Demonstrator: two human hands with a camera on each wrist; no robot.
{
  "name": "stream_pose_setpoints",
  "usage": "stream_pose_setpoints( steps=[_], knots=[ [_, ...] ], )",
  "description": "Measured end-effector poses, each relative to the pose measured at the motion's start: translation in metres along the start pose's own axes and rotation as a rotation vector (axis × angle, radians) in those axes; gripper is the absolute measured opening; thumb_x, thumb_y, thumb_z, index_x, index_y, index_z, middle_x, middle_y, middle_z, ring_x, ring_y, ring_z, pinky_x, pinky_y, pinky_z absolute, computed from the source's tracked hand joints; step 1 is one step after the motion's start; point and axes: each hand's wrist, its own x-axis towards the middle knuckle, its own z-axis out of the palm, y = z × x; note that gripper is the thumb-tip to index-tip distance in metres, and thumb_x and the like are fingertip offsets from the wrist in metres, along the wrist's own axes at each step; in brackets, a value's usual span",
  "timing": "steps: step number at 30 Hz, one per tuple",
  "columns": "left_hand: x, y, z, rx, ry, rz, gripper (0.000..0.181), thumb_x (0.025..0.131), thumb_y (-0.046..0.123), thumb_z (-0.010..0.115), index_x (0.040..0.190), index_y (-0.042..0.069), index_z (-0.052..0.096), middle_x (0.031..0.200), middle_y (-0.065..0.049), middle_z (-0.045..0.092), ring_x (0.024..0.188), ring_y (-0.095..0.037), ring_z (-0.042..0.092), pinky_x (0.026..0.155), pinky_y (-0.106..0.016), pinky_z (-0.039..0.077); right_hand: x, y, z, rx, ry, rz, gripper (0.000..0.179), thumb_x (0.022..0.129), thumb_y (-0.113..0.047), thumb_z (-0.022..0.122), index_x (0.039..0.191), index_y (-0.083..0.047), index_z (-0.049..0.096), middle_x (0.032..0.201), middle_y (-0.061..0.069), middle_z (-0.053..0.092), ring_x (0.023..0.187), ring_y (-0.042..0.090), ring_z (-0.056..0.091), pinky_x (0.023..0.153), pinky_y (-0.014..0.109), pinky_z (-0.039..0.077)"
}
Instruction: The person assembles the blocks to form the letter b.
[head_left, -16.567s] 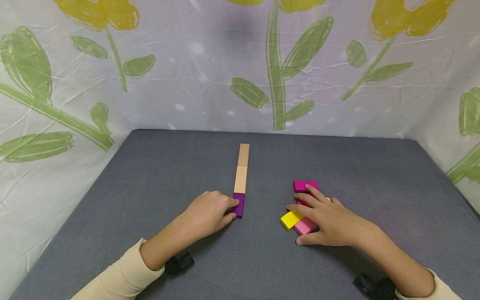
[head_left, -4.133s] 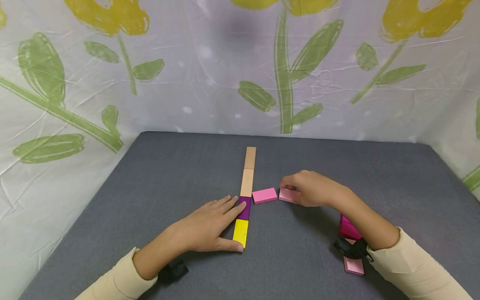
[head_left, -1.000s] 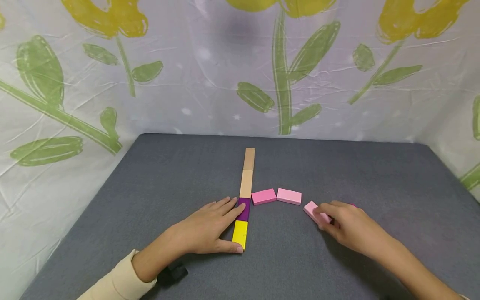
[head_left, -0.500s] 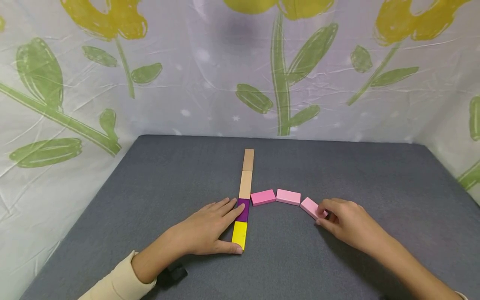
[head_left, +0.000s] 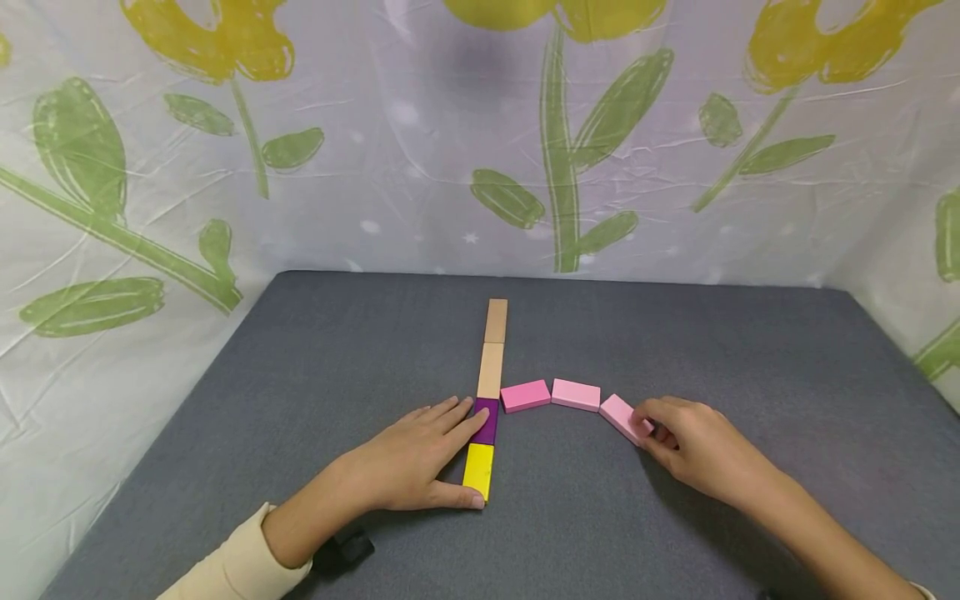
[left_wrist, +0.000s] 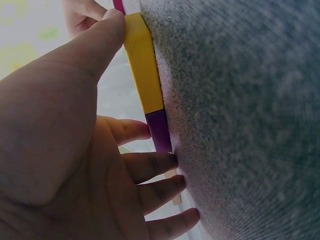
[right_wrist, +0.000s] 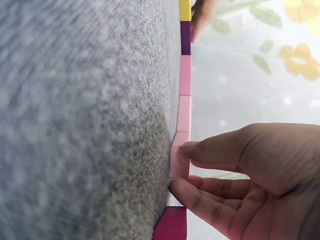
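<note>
Two tan blocks (head_left: pixel 491 369), a purple block (head_left: pixel 486 420) and a yellow block (head_left: pixel 478 472) lie end to end in a straight line. My left hand (head_left: pixel 408 458) rests along this line with fingers spread. Its index finger touches the purple block, and its thumb lies at the yellow block's near end. From the purple block's far end, a pink block (head_left: pixel 525 396) and a light pink block (head_left: pixel 576 393) curve off rightward. My right hand (head_left: pixel 697 446) pinches another light pink block (right_wrist: pixel 180 155) between thumb and forefinger, angled at the end of that curve.
A magenta block (right_wrist: pixel 171 222) shows in the right wrist view beyond the pinched block; in the head view my right hand hides it. The grey table (head_left: pixel 360 333) is backed by a flowered curtain (head_left: pixel 405 167).
Since the oldest frame, the yellow block has joined the line and pink blocks form a curve. Within the last second, my right hand slid its light pink block left against the curve. My left hand stayed put.
</note>
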Motion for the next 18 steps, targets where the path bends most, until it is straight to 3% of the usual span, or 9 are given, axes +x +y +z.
stream_pose_setpoints(
  steps=[18],
  knots=[
    [0.0009,0.0,0.0005,0.005,0.0,-0.007,0.099,0.085,0.076,0.055,0.16,0.016,0.029,0.163,-0.01,0.027,0.149,-0.03,0.022,0.116,-0.053,0.024,-0.0008,0.0015,0.002,-0.02,0.017,-0.015,0.035,0.07,0.008,0.084,0.087,-0.017,0.065,0.077,-0.018,0.055,0.065,-0.002,0.049,0.053,0.023,0.044]
  ],
)
